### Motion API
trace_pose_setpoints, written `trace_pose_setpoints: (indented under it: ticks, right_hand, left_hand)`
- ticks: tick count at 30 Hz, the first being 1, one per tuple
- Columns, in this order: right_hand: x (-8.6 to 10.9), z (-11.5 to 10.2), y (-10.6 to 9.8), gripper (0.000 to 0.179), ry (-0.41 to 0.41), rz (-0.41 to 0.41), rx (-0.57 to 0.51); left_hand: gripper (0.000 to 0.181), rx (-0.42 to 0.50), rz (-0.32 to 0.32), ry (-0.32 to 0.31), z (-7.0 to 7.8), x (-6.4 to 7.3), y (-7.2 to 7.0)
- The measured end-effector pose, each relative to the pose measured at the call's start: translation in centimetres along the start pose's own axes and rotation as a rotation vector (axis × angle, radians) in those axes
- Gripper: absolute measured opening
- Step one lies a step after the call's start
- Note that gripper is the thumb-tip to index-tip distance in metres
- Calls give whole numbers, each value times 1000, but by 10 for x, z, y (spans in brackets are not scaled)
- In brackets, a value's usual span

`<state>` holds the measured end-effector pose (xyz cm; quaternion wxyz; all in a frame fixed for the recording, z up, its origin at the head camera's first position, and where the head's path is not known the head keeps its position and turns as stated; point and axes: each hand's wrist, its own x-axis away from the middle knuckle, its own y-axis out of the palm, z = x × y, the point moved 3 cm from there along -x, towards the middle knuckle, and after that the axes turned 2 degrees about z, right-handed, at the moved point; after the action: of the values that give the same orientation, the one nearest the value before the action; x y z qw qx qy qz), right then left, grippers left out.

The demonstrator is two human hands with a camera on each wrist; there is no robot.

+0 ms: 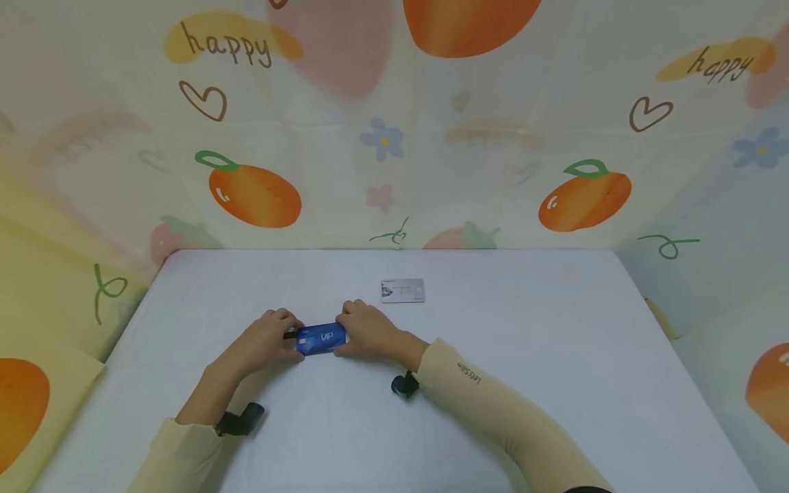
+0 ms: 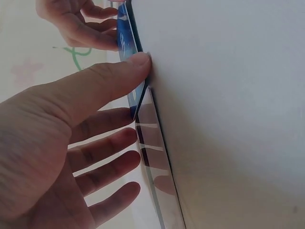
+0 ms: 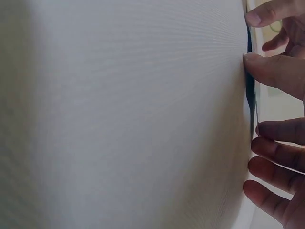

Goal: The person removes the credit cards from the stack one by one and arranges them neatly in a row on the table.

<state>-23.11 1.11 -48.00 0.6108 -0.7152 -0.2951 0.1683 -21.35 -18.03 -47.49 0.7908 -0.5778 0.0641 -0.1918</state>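
Note:
A blue card [image 1: 321,338] printed "VIP" is held between both hands over the white table, tilted a little. My left hand [image 1: 270,341] grips its left end, thumb on the near edge and index finger across from it. Its other fingers [image 2: 123,152] are spread beside a glossy, pale strip [image 2: 157,176] with dark patches, perhaps a second card; its kind cannot be told. A short black piece [image 1: 290,335] pokes out at the blue card's left end. My right hand [image 1: 370,331] pinches the card's right end between thumb and fingers.
A silver-grey card [image 1: 403,290] lies flat behind the right hand. White cloth covers the table [image 1: 524,329], and a patterned curtain [image 1: 481,157] hangs along its back edge. Each wrist wears a small black camera, such as the left one [image 1: 243,419].

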Motion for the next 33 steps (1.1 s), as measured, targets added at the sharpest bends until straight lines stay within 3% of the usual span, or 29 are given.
trace_pose_setpoints:
  ticks: [12,18,28,33]
  right_hand:
    - [-3,1,2,65,-20,15,1]
    - [-2,8,3,64,-38,4,-48]
    - [7,26,-8,57,-50,58,-102]
    - [11,35,-18,53,-27,76,-174]
  left_hand:
    - [54,4,-11,-11,2,1,-4]
    - [62,10,-25,-4,0,-1,-3]
    - [66,120,-73,-19,0,-11,-10]
    - [64,163,-40,-63,2,-19,-13]
